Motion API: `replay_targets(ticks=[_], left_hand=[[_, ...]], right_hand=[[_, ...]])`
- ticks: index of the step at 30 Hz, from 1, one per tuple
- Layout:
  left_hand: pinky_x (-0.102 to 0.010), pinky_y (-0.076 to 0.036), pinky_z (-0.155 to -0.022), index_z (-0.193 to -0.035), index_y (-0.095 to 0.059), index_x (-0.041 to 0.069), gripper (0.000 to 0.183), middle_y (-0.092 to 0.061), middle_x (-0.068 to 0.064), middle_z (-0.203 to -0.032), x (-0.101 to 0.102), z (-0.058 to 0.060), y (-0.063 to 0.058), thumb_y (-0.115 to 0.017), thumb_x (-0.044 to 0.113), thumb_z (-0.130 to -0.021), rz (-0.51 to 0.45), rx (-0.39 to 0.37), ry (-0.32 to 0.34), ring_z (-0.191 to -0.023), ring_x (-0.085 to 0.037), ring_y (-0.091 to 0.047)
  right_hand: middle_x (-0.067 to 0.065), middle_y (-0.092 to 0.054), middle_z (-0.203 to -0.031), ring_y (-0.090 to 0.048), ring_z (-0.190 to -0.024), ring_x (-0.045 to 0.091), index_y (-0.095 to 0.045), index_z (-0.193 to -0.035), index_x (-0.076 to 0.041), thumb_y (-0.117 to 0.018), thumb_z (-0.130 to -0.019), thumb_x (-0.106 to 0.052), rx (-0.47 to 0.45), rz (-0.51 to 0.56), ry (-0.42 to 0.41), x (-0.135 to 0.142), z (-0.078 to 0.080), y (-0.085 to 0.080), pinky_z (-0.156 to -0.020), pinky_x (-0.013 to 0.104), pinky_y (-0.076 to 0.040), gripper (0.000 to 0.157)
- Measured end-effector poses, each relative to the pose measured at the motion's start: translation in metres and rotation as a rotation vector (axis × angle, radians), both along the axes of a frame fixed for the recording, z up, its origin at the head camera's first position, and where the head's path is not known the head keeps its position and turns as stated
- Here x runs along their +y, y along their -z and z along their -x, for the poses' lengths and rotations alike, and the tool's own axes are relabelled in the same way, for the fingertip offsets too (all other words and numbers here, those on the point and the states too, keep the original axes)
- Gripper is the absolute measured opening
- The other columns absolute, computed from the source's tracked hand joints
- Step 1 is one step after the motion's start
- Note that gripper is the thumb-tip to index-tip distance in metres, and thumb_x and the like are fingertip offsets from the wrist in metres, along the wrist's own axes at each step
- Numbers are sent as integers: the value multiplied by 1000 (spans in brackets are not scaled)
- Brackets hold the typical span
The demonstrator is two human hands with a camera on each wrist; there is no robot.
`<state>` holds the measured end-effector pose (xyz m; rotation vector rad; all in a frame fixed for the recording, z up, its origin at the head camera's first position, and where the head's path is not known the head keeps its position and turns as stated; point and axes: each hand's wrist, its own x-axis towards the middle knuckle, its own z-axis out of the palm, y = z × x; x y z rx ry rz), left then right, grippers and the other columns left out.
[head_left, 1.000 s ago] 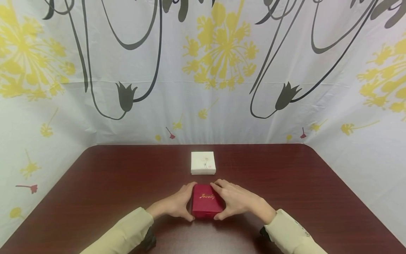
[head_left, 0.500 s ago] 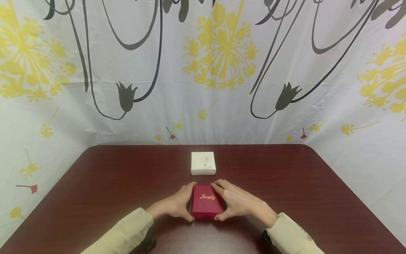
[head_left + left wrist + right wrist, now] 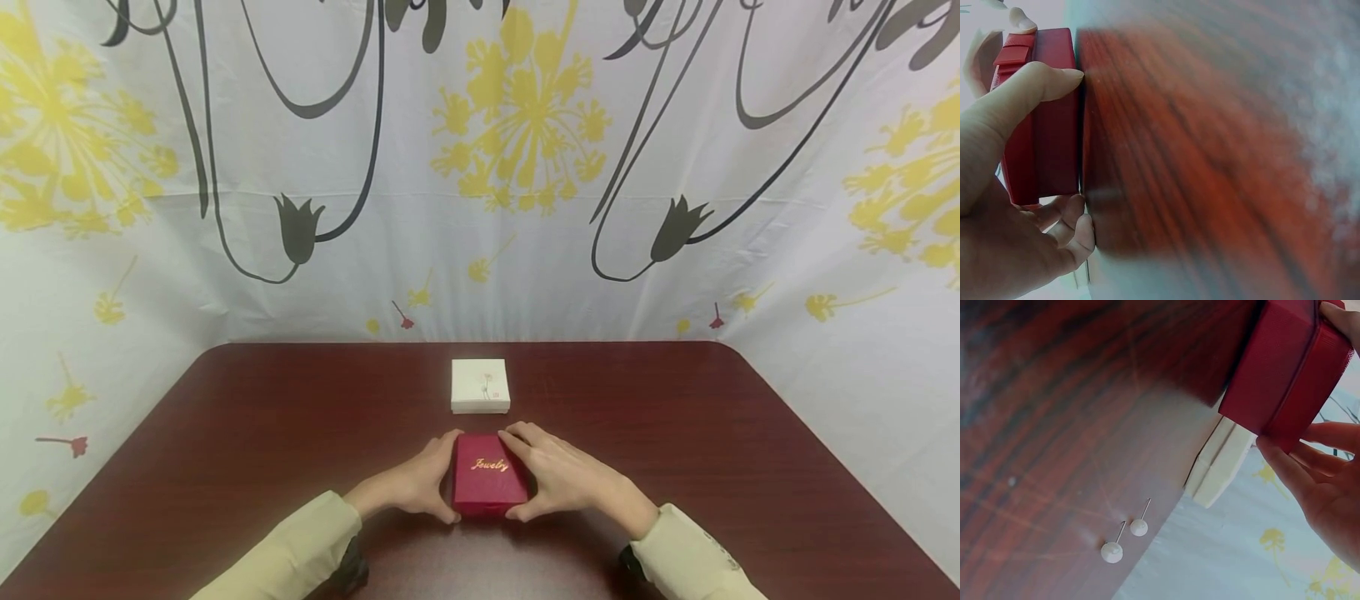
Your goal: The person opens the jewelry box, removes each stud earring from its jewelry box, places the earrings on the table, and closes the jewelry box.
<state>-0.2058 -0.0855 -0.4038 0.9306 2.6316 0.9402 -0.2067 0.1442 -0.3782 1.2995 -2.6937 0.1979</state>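
Note:
A closed red jewelry box [image 3: 483,489] with gold "Jewelry" lettering lies on the table between both hands. At its left side, my left hand [image 3: 420,483] grips it, thumb at the front and fingers round the back. My right hand [image 3: 557,471] holds the opposite side the same way. In the left wrist view, the thumb presses the front face of the box [image 3: 1057,150], near a small red tab [image 3: 1013,55]. The right wrist view shows right fingertips on the rear edge of the box [image 3: 1279,375].
A white lidded box [image 3: 480,386] with a small flower print sits behind the red one. Two pearl stud earrings [image 3: 1112,552] lie on the dark wooden table [image 3: 300,417] in the right wrist view. A patterned white curtain [image 3: 480,167] hangs behind the table.
The right hand has shifted very slightly, showing a little more of the gold lettering. Both hands stay on the red jewelry box, which has not visibly moved.

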Motion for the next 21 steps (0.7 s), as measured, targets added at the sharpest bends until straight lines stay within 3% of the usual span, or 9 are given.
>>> replay_targets(ticks=[6, 16, 21], left_hand=[[-41, -37, -91, -126, -26, -1, 94, -42, -8, -111, 0, 0, 0, -83, 16, -54, 7, -17, -12, -105, -22, -38], [-40, -37, -90, -123, -28, -2, 93, -43, -10, -111, 0, 0, 3, -83, 15, -50, -6, 28, -12, -104, -23, -39], [-41, -36, -92, -122, -30, -3, 92, -42, -11, -112, -1, 0, 4, -83, 14, -50, 0, 49, -5, -106, -24, -39]], right_hand=[[10, -45, -119, -48, -104, 18, -45, -126, 3, -72, -61, -51, 5, 7, 2, 1, 0, 1, -87, 31, -45, 89], [10, -44, -119, -46, -107, 18, -44, -126, 3, -72, -58, -54, 112, 37, -39, 4, -1, 5, -88, 29, -44, 93], [10, -45, -118, -47, -105, 17, -44, -125, 4, -72, -58, -55, 119, 59, -48, 5, -2, 5, -87, 28, -44, 93]])
